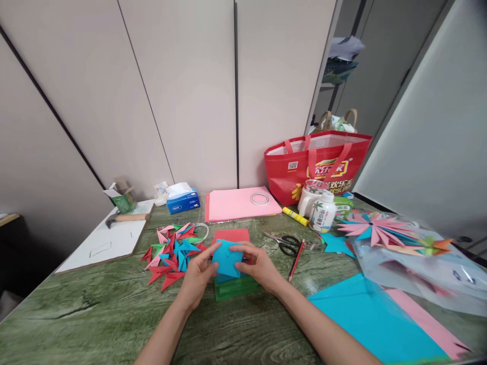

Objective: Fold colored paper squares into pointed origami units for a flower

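Here, the left hand (200,267) pinches the left edge of a small blue paper (227,259) between thumb and fingers, and the right hand (258,262) grips its right edge likewise, both narrowed to the paper's thickness. The paper is raised in front of the person, over green paper (236,292) and just nearer than a red sheet (231,235), both partly covered by it and the hands. Both forearms run out of the picture at the bottom, as does a large blue sheet (375,319); what lies under the cloudy plastic bag (416,271) is hard to make out. Across the green wood-grained bench (95,324), from the left, come a white board (87,256) bearing a hammer (131,218), a heap of folded paper pieces (184,249), a tissue box (183,204), pink paper (230,202), scissors (281,240), a red pencil (297,259), a glue stick (295,216), a white bottle (322,213) and a red shopping bag (287,175). Pale panels (182,91) stand behind, with a dim shelved recess (375,61) at right.
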The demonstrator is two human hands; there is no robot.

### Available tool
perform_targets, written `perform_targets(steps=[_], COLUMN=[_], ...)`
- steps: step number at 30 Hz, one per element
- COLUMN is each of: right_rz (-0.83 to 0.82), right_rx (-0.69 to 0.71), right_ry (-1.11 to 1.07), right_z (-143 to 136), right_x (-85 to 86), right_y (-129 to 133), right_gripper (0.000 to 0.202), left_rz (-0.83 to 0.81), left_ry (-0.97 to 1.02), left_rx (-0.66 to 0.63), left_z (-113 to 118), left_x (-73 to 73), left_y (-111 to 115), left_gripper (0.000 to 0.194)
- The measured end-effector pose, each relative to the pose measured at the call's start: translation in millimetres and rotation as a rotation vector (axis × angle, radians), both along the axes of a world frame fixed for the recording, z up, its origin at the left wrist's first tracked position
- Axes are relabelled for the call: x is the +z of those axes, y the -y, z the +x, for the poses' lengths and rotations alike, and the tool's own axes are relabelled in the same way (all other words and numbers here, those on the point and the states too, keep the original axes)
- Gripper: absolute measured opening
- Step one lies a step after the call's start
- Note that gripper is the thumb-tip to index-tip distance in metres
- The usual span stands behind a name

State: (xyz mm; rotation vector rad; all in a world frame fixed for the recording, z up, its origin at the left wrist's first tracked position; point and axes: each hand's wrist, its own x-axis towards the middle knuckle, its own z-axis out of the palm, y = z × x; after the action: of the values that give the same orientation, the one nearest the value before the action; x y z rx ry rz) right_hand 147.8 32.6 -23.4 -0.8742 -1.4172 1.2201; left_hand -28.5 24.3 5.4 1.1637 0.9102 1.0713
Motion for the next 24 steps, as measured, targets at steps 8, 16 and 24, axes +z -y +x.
perform_targets(steps=[8,16,24], right_rz=[0.055,-0.070,-0.042], right_rx=[-0.108,-0.086,-0.111], right_ry=[-0.054,-0.062,-0.101], right_z=[-4,-8,-13], right_x=[-0.2,1.6,3.6], right_y=[2,6,11], right_gripper=[0.032,0.019,0.021], left_rz=[-0.041,0.010,-0.026], left_ry=[0.042,-0.047,-0.001], left_rx=[0.093,0.245,0.146], left_z=[10,8,17], left_x=[-6.1,-14.8,-16.1], left_y=[3,-3,4], left_gripper=[0.046,0.035,0.035])
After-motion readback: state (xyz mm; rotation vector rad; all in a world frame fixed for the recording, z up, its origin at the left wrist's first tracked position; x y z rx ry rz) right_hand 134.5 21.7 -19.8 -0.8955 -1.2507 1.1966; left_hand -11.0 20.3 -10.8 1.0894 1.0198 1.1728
